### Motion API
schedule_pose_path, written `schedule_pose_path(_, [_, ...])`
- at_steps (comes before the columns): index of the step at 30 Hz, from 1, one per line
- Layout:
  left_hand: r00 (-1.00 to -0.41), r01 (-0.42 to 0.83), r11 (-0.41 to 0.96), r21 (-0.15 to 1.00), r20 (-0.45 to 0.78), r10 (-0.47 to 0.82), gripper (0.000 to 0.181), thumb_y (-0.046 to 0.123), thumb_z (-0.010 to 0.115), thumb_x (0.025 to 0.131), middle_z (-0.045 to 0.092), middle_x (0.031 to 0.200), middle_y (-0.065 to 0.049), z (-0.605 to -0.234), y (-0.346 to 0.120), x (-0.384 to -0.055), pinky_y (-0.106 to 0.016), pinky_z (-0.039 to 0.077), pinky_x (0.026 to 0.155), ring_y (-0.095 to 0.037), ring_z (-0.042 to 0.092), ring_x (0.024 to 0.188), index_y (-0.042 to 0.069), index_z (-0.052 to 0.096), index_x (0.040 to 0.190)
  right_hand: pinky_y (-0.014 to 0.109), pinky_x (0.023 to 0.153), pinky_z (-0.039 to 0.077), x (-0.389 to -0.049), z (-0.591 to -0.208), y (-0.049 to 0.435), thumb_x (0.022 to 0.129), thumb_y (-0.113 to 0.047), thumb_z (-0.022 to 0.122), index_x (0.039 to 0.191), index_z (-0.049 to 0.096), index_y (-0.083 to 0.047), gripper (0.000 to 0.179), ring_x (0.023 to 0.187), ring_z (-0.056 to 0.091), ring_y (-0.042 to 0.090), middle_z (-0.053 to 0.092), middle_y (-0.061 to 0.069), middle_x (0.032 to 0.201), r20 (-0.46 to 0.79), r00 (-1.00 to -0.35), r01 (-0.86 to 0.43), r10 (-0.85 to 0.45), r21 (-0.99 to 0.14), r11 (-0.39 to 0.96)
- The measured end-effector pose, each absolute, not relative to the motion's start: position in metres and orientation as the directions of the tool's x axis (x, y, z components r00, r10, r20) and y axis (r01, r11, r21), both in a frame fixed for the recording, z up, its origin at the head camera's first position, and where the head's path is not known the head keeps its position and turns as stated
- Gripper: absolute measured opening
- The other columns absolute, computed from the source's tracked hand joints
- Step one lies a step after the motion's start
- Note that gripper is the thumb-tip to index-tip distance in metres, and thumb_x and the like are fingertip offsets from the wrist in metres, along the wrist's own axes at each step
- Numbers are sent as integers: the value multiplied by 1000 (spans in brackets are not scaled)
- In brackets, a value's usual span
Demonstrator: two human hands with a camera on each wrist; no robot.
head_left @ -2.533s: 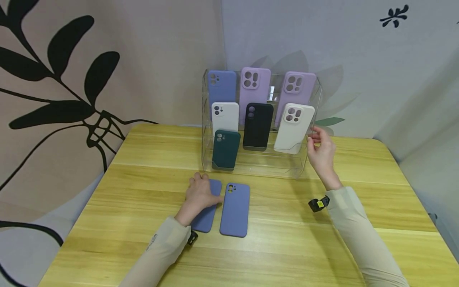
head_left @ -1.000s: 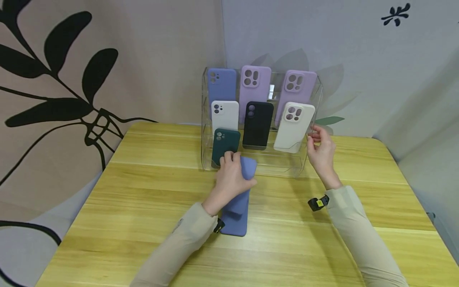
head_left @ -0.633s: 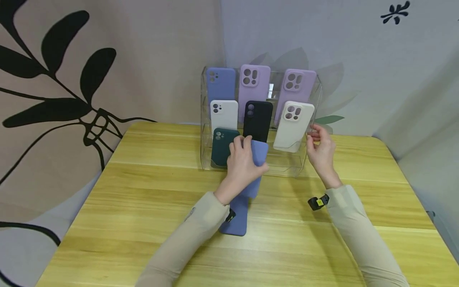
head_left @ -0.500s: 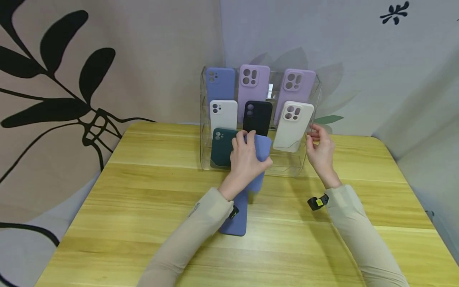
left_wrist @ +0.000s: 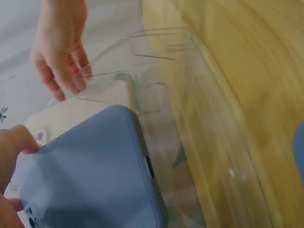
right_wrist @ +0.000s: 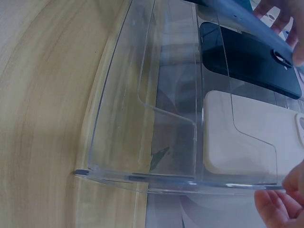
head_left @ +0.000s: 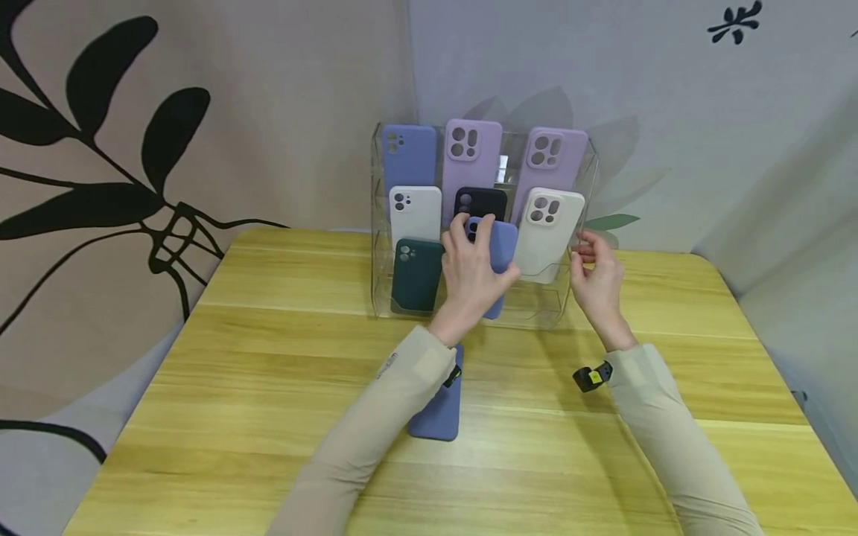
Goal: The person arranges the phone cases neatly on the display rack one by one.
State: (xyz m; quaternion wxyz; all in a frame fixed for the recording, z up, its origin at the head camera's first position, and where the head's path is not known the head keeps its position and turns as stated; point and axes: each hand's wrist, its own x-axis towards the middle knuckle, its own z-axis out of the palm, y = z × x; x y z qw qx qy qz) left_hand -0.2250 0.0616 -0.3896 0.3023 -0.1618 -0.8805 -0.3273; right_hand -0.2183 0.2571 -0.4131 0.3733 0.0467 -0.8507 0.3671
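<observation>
My left hand (head_left: 467, 272) grips a blue phone case (head_left: 503, 244) by its long edges, thumb on one side and fingers on the other. The case is tilted in front of the clear acrylic stand (head_left: 536, 323), partly covering a black phone case (head_left: 484, 199). In the left wrist view the held case (left_wrist: 95, 166) shows its plain back, apart from the front tier. My right hand (head_left: 599, 286) pinches the stand's right side panel beside a white phone case (head_left: 551, 238). Under my left wrist another blue phone case (head_left: 439, 413) lies on the table, its upper part hidden.
A dark green phone case (head_left: 417, 277) stands at the left of the front tier. Behind it are a white case (head_left: 414, 216), a blue case (head_left: 410, 156) and two lilac cases (head_left: 472, 171). The wooden table (head_left: 268, 372) meets the wall behind the stand.
My left hand has picked up the left blue phone case from the table and carried it right and up to the stand's front. My right hand stays at the side panel.
</observation>
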Motion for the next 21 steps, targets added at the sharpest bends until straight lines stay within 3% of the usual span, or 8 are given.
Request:
schedule_pose_path(8, [-709,443,813,377,703,60,64,32,72,69,37,129,-21,-408,68,-234,-36,47,57,-32,45,97,13,48,126,-5,62,33,-218,-414,257,84,10,55,108,57,13,24,74,62,37,65,26,88,673,-714,-359,191,-586,726])
schedule_pose_path(21, [-697,407,849,338,716,49,64,32,73,69,38,128,-20,-428,74,-239,-37,49,71,-31,45,98,13,52,126,-5,63,33,-219,-416,258,84,10,55,107,57,13,24,74,62,37,65,26,87,681,-708,-367,187,-581,727])
